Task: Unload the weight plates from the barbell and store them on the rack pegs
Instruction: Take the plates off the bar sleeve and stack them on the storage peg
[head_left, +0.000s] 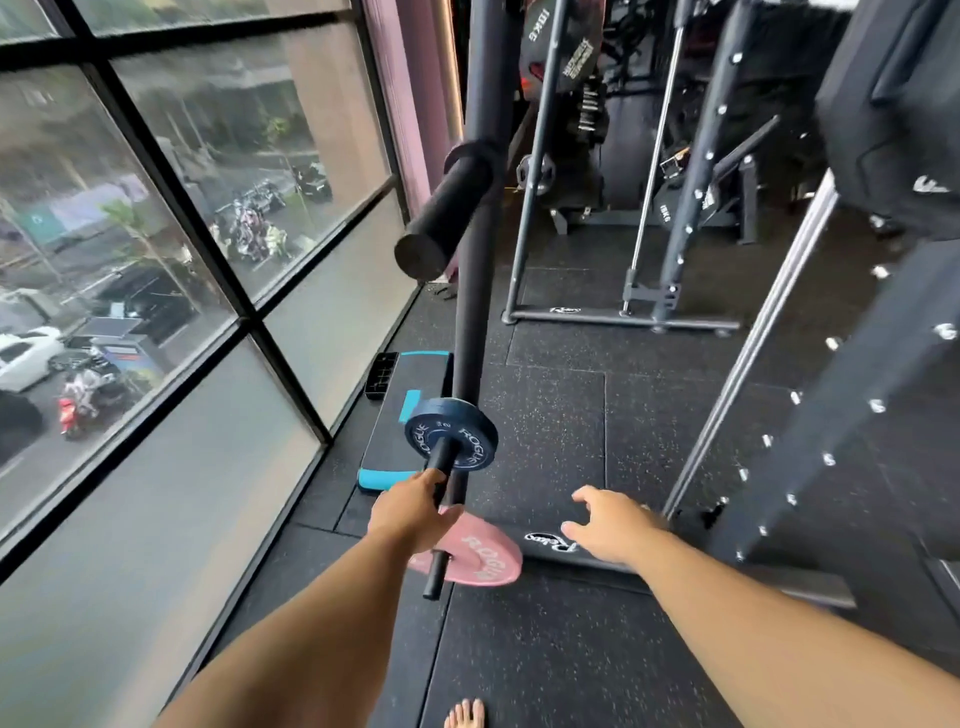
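The pink plate hangs on the rack's lower peg, just under the blue plate. The left hand covers its upper rim, though I cannot tell whether it grips. The right hand hovers beside it, fingers spread.

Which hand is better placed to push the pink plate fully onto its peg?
Left, probably. The left hand lies on the rim of the pink plate, beside the lower peg; the right hand hovers open, apart from the plate.
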